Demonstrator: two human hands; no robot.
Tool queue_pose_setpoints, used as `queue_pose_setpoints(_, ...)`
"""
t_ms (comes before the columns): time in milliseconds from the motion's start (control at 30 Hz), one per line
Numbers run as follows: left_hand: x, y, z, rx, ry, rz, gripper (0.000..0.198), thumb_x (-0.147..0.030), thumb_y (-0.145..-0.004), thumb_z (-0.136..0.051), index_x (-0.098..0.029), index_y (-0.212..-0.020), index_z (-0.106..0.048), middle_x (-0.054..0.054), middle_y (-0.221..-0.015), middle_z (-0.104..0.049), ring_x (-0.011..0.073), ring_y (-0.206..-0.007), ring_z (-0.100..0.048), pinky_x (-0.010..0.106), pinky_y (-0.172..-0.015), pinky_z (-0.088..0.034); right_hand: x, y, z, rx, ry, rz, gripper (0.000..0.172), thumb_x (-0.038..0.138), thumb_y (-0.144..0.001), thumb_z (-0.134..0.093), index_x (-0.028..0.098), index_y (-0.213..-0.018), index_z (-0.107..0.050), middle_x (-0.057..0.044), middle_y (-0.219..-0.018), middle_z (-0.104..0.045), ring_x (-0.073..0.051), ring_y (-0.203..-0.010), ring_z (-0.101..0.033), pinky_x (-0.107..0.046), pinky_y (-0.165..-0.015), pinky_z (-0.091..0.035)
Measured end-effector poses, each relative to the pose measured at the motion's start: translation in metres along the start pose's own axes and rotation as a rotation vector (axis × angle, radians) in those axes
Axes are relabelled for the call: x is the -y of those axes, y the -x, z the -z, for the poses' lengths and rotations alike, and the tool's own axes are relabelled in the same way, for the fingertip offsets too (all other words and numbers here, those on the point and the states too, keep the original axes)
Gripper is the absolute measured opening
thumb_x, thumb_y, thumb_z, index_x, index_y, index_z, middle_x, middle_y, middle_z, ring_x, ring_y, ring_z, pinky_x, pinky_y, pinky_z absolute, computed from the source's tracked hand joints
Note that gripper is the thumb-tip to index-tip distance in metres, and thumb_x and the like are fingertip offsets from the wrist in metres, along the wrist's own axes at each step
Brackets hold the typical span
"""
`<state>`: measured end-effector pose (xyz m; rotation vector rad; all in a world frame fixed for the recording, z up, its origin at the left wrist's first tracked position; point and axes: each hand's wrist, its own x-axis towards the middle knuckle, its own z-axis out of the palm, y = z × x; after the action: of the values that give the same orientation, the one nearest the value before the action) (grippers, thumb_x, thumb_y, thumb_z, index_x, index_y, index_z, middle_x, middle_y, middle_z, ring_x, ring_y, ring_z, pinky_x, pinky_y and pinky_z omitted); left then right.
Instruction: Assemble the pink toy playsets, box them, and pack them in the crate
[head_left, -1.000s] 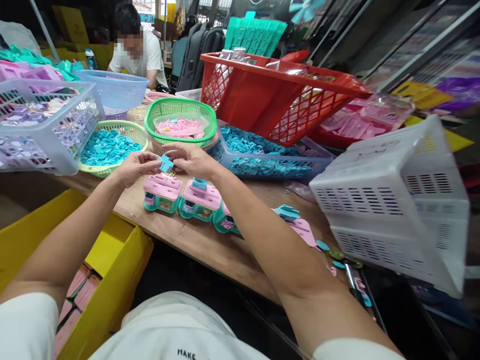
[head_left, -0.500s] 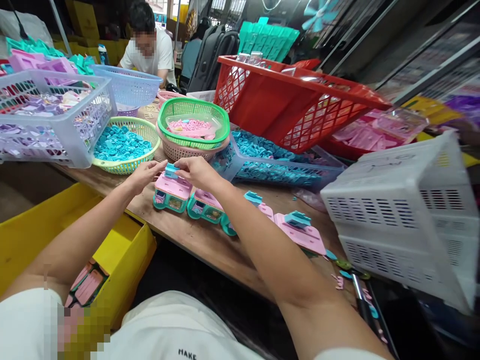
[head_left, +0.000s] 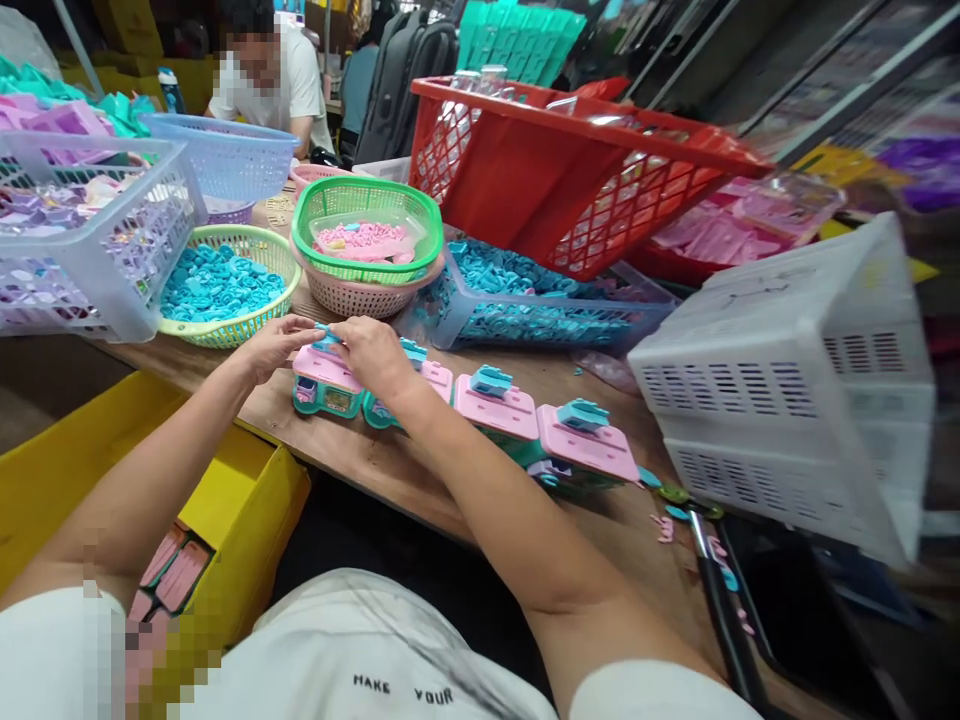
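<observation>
Several toy cars with pink roofs and teal bodies stand in a row on the wooden table. At the left end of the row, a small blue plastic piece (head_left: 326, 341) sits on the roof of the leftmost toy car (head_left: 328, 383). My left hand (head_left: 271, 346) pinches this piece from the left with thumb and fingertips. From the right, my right hand (head_left: 373, 352) closes its fingers on the same piece, partly hiding it. Similar blue pieces, such as one clear blue piece (head_left: 491, 380), stand on the other pink roofs.
Behind the row are a yellow-green basket (head_left: 281, 300) of blue parts, a green basket (head_left: 433, 235) with pink parts, and a red crate (head_left: 495, 180). A white crate (head_left: 720, 330) stands right, a yellow box (head_left: 262, 500) lower left. A person (head_left: 300, 80) sits opposite.
The view has shifted slightly. Both hands have come down with the blue piece, which now sits lower against the leftmost pink roof. My right forearm uncovers more of the row.
</observation>
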<state>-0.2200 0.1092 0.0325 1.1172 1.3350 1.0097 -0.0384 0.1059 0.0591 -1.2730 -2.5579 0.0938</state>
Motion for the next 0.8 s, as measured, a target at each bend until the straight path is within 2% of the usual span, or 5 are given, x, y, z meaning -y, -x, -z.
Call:
queue_pose_setpoints(233, -0.024, 0.004, 0.005, -0.044, -0.186, -0.037, 0.075, -0.057, -0.039, -0.094, -0.027, -0.101, -0.064, -0.004, -0.087, -0.073, 0.0155, -0.083, -0.063, 0.023, -0.068, -0.05, 0.017, 0.015, 0.01, -0.136, 0.095, -0.017, 0.036, 0.017, -0.104, -0.036, 0.02, -0.122, -0.067, -0.008, -0.126, -0.068, -0.024, -0.12, -0.057, -0.033, -0.087, -0.05)
queue_pose_setpoints(433, -0.029, 0.011, -0.004, -0.397, -0.627, -0.529, 0.081, -0.059, -0.068, -0.074, -0.02, -0.137, -0.054, 0.014, -0.129, -0.068, 0.0322, -0.116, -0.065, 0.046, -0.095, -0.055, -0.003, 0.127, -0.001, -0.502, 0.057, 0.109, 0.033, 0.026, -0.102, -0.05, 0.027, -0.132, -0.062, -0.006, -0.143, -0.058, -0.022, -0.135, -0.047, -0.038, -0.111, -0.041)
queue_pose_setpoints(533, -0.041, 0.031, -0.039, -0.392, -0.904, -0.95, 0.062, -0.056, -0.079, -0.064, -0.016, -0.127, -0.063, 0.017, -0.123, -0.068, 0.0367, -0.12, -0.062, 0.053, -0.102, -0.05, -0.041, 0.191, 0.005, -0.614, -0.002, 0.013, 0.028, 0.027, -0.099, -0.055, 0.025, -0.123, -0.069, -0.009, -0.135, -0.062, -0.024, -0.13, -0.05, -0.043, -0.111, -0.041)
queue_pose_setpoints(633, -0.056, 0.044, -0.094, -0.142, -0.996, -1.255, 0.036, -0.048, -0.089, -0.057, -0.021, -0.109, -0.068, 0.014, -0.113, -0.07, 0.0338, -0.115, -0.064, 0.051, -0.102, -0.049, -0.085, 0.237, 0.03, -0.759, -0.013, -0.166, 0.023, 0.027, -0.096, -0.06, 0.024, -0.115, -0.072, -0.011, -0.129, -0.063, -0.027, -0.122, -0.054, -0.047, -0.108, -0.044)
queue_pose_setpoints(800, -0.087, 0.049, -0.198, 0.279, -0.986, -1.485, 0.02, -0.035, -0.095, -0.052, -0.024, -0.102, -0.068, 0.011, -0.113, -0.069, 0.0295, -0.106, -0.064, 0.047, -0.092, -0.053, -0.176, 0.295, 0.104, -0.947, 0.047, -0.403, 0.021, 0.02, -0.094, -0.058, 0.021, -0.105, -0.075, -0.01, -0.109, -0.069, -0.025, -0.107, -0.062, -0.042, -0.1, -0.051)
